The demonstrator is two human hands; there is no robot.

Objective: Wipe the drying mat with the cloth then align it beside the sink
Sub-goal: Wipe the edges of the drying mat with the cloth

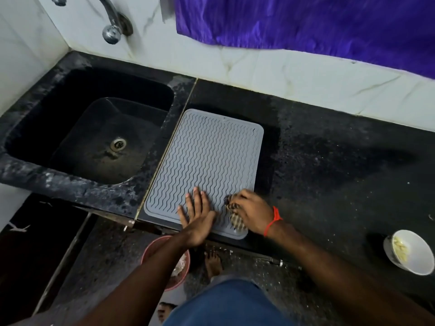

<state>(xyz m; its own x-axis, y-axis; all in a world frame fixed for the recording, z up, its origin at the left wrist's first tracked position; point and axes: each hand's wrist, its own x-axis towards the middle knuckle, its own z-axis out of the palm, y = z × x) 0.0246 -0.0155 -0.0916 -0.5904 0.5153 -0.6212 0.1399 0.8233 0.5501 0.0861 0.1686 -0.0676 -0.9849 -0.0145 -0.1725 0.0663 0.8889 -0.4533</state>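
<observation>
Hands at work: our left hand presses flat, fingers spread, on the drying mat beside the sink, while our right hand grips the bunched cloth at the mat's near corner. Hard strokes could skew the overhanging mat.

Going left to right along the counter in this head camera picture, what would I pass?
Sink → drying mat → left hand flat on the mat → right hand gripping the cloth → white bowl.
</observation>
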